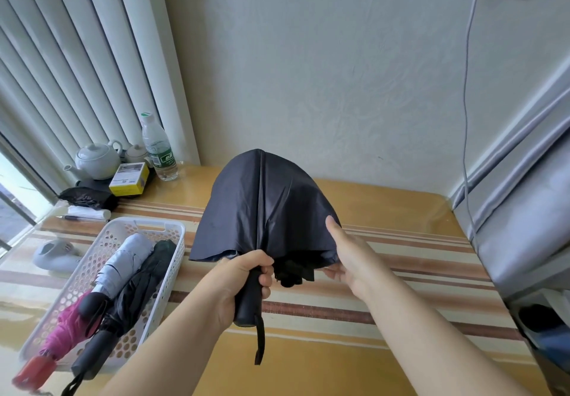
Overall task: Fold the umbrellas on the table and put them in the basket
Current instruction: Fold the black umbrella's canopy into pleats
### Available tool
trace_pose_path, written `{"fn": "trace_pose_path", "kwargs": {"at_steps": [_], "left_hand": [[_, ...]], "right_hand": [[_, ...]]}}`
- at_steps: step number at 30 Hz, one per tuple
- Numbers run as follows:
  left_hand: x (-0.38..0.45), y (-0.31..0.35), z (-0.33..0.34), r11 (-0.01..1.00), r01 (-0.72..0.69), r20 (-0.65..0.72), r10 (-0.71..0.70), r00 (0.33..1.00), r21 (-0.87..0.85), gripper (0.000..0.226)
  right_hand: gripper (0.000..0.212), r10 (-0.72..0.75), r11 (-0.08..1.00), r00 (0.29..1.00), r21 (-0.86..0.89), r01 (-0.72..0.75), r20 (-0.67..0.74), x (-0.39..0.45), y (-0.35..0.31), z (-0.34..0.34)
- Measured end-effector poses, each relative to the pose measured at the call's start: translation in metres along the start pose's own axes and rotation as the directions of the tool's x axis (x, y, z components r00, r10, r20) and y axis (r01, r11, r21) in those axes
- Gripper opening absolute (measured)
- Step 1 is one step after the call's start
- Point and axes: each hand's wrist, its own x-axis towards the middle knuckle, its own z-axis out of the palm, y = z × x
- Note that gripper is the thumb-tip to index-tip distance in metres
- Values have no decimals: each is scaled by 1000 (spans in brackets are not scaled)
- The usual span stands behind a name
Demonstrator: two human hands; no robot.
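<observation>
Left hand is gripping the handle of a black umbrella, fingers clamped round it, wrist strap dangling below. Right hand is pinching the canopy's right edge, thumb lying up along the cloth and fingers curled under the hem. The umbrella is being held above the table, just right of the basket, canopy collapsed but loose. Step in hand, seemingly: gathering the folds. The next move is calling for wrapping the cloth tight, then laying it in the basket beside the three umbrellas already there.
</observation>
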Motion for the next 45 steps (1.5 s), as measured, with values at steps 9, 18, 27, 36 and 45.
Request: {"fn": "trace_pose_path", "kwargs": {"at_steps": [9, 18, 27, 36, 45], "left_hand": [[-1, -1, -16, 982, -124, -130, 142, 981, 140, 16], [-19, -5, -32, 925, -212, 65, 202, 977, 316, 19], [-13, -14, -36, 932, -232, -17, 246, 969, 279, 25], [-18, -19, -32, 914, -238, 63, 230, 971, 328, 35], [-23, -19, -28, 920, -264, 58, 259, 964, 291, 39]], "right_hand": [[10, -491, 857, 869, 208, 472, 53, -1, 1, -23], [81, 7, 978, 874, 177, -106, 485, -9, -15, -33], [24, -554, 814, 832, 192, 549, -31, 1, -26, -24], [17, -604, 797, 792, 53, 602, 81, -7, -50, -37], [17, -440, 889, 851, 5, 458, 287, -13, -67, -45]]}}
